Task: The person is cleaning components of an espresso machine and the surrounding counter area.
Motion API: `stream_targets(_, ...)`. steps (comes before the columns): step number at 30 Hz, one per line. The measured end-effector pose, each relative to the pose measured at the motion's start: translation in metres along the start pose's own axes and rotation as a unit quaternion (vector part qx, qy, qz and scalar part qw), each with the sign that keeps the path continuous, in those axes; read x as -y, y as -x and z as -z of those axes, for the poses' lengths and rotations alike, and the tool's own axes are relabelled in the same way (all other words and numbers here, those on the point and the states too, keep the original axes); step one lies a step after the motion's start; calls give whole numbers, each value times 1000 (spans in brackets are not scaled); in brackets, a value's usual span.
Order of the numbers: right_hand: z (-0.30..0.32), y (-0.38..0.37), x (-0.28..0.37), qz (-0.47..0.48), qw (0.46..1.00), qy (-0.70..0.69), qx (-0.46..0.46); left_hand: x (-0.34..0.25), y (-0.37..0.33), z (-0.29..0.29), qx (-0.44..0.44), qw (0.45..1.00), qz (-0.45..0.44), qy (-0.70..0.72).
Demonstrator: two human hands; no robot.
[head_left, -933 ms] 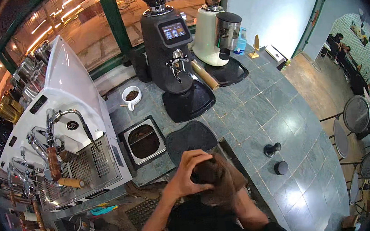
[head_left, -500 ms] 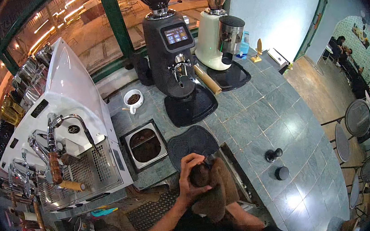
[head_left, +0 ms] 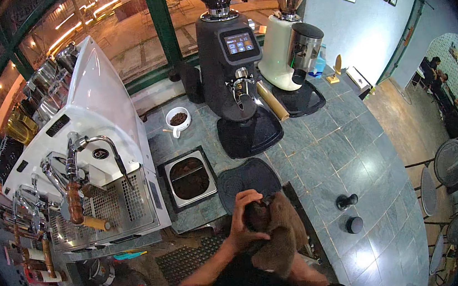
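My left hand [head_left: 242, 220] is closed around a dark, round, cup-like thing [head_left: 257, 215], thumb below and fingers above. Its exact kind cannot be made out. A brown cloth [head_left: 286, 232] is bunched against its right side. My right hand is under that cloth, its fingers hidden; only the right forearm [head_left: 305, 273] shows below. Just beyond both hands lies a black rubber mat [head_left: 248, 181] on the counter. To the left of the mat, a steel knock box [head_left: 211, 185] with a crossbar holds dark coffee grounds.
At left stands a white espresso machine [head_left: 101, 89]. A black grinder [head_left: 226, 59] and a cream grinder [head_left: 277, 54] stand at the back, near a white cup [head_left: 179, 128] of beans. A black-handled tamper [head_left: 347, 201] and a black puck-shaped tool [head_left: 354, 225] sit on the tiled counter [head_left: 319, 150].
The counter and machines have shifted slightly right and down in the picture. My left hand still grips the dark round thing, and the cloth stays pressed to it.
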State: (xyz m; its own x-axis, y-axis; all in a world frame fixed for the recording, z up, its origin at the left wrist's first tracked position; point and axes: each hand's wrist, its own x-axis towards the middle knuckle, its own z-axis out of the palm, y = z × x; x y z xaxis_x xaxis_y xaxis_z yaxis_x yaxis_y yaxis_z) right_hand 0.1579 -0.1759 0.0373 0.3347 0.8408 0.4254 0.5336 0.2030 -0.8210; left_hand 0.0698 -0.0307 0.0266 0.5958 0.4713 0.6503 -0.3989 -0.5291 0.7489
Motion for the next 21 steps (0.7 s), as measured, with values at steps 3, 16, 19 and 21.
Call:
stream_targets(3,-1,-50,12,-32,999,19,7,0,-4,-12,-36,995,32,91)
stream_targets(16,29,-71,33,-129,987,37,93,-2,-24,20,10,993,-27,-112)
stream_targets(19,14,-88,45,-155,982,44,100,-7,-33,11,-40,995,77,-38)
stream_targets(21,9,-100,49,-169,978,46,114,-11,-33,9,-61,992,110,-11)
